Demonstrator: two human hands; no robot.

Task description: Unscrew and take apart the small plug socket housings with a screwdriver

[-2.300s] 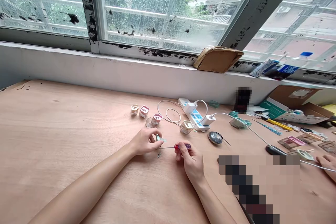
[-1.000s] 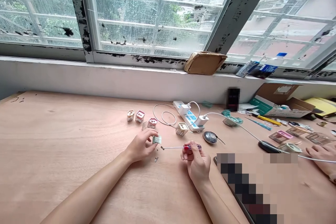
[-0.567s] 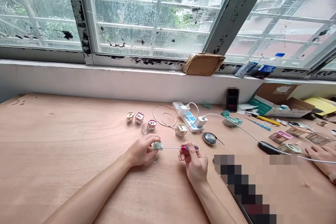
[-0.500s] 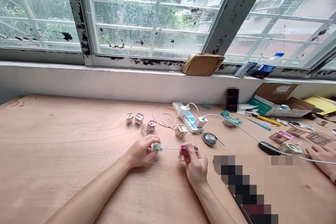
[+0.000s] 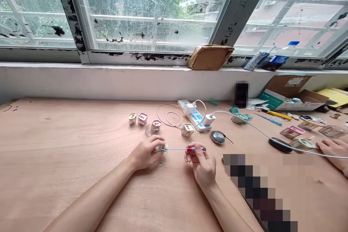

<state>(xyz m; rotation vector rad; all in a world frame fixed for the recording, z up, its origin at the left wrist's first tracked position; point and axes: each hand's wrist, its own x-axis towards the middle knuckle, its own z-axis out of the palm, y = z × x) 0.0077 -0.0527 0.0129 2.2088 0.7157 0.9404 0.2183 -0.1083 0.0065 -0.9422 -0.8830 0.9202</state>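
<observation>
My left hand (image 5: 145, 153) pinches a small pale green plastic part (image 5: 162, 148) just above the wooden table (image 5: 67, 145). My right hand (image 5: 201, 165) grips a small screwdriver (image 5: 187, 149) by its red and purple handle. The thin metal shaft runs left, and its tip meets the green part. A tiny metal piece (image 5: 161, 164) lies on the table under my left hand.
Several small cube-shaped parts (image 5: 141, 119) sit behind my hands. A white power strip (image 5: 196, 116) with chargers and cables lies further back, a round dark object (image 5: 217, 137) to its right. Another person's hand (image 5: 333, 150) rests at the right edge among boxes and tools.
The screwdriver tip was apart from the green part a second ago; now it touches it. My view has shifted slightly; both hands stay in the same spot.
</observation>
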